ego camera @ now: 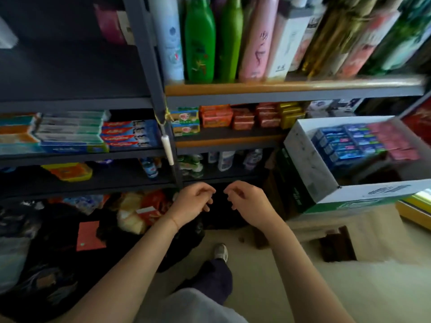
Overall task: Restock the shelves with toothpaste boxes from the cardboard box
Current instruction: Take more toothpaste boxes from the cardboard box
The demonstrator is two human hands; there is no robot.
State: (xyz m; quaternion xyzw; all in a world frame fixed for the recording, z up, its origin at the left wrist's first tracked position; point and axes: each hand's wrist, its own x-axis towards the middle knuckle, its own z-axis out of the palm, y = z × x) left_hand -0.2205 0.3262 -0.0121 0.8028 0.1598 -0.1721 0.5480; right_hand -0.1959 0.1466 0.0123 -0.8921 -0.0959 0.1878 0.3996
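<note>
Both hands hung empty at the lower centre of the frame, in front of the dark bottom bay of the shelving. The left hand (194, 201) and the right hand (247, 202) faced each other with fingers loosely curled, holding nothing, their fingertips close together but apart.

The toothpaste boxes (342, 145) still to be shelved lay in the open cardboard box (307, 159) at the right of the frame, up and to the right of both hands. The carton sat raised on a pale stand, its open top tilted toward the camera. Inside, blue boxes were packed in a stack on the left and pink ones (394, 141) beside them on the right; their long axes ran roughly left to right across the carton, with the short ends of the blue ones showing toward the carton's near left wall.

The right hand was plainly the nearer of the two: the carton lay on its side, while the left hand would have had to cross the body. A reach from the right hand would go up and rightward over the carton's front rim, and a grasp across the narrow width of a box looked the natural one.

The destination lay the other way. The toothpaste shelf (77, 157) at the middle left of the frame already held stacked Colgate boxes (130, 135) and teal-and-white ones, lying lengthwise along the shelf, up and to the left of the left hand
</note>
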